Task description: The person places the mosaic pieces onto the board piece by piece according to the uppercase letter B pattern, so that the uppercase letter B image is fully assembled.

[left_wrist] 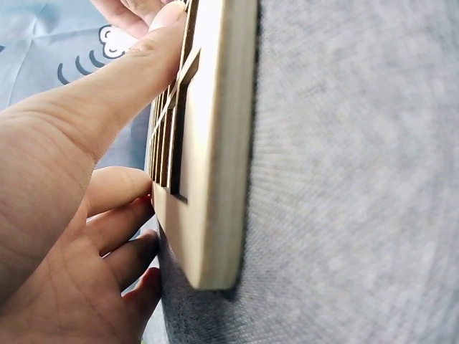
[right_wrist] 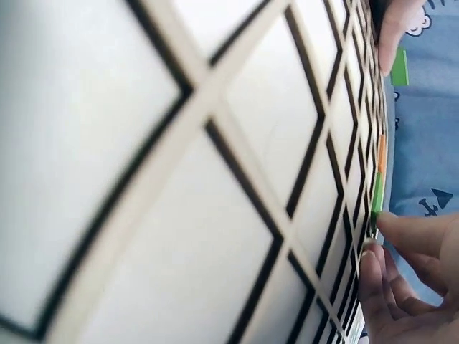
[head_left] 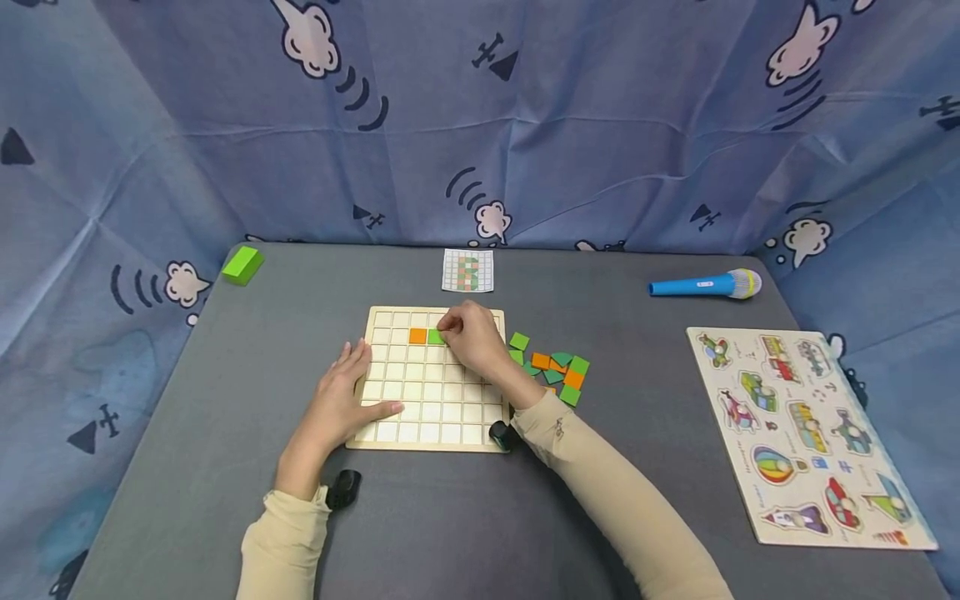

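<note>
A pale wooden grid board (head_left: 412, 392) lies on the grey table. My left hand (head_left: 348, 396) is spread at its left side, thumb over the grid and fingers along the edge. In the left wrist view the thumb (left_wrist: 129, 79) reaches over the board's raised frame (left_wrist: 222, 179). At the upper rows, my right hand (head_left: 472, 337) has its fingers bent and pinches a green square tile (head_left: 435, 337) at the grid. In the right wrist view the fingertips meet the green tile's end (right_wrist: 377, 193). An orange square tile (head_left: 417, 336) sits in the grid directly left of it.
Loose orange and green tiles (head_left: 573, 379) lie right of the board, some under the right forearm. A small pattern card (head_left: 468, 271) lies behind the board. Farther out are a green block (head_left: 243, 265), a blue toy microphone (head_left: 705, 285) and a picture puzzle board (head_left: 810, 442).
</note>
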`<state>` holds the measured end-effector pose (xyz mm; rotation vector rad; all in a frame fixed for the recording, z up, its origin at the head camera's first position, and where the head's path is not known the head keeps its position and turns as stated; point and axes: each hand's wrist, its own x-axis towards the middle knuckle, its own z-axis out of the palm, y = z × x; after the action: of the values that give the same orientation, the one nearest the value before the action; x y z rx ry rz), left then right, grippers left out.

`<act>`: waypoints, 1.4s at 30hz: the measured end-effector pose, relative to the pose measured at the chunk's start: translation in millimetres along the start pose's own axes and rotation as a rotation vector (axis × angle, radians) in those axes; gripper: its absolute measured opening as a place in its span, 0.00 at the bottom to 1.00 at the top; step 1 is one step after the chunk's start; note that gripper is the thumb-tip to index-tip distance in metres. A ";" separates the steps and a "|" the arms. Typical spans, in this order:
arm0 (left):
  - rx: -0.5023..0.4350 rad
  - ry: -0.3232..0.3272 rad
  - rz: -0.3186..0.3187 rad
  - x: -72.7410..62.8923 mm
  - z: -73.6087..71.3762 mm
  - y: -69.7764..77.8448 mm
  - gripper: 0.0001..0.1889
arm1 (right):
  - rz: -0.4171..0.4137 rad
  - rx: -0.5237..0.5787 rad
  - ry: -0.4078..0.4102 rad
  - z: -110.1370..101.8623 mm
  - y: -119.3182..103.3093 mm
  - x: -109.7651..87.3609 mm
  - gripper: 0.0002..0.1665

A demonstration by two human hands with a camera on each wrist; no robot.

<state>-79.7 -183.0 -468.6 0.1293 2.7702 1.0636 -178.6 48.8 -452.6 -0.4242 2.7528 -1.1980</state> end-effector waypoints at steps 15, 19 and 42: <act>-0.012 -0.010 -0.004 2.1 1.6 0.0 0.59 | 0.029 0.095 -0.121 -38.7 25.7 -24.9 0.13; -0.016 -0.016 -0.006 0.7 1.0 -0.9 0.59 | -0.002 0.073 -0.147 -50.7 35.7 -34.1 0.15; -0.012 -0.027 -0.009 -1.9 -1.9 0.3 0.59 | 0.096 -0.010 -0.252 -127.0 99.0 -73.1 0.26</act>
<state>-78.2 -184.3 -466.7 0.1280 2.7376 1.0684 -156.2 223.7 -439.0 -0.4080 2.5343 -1.0311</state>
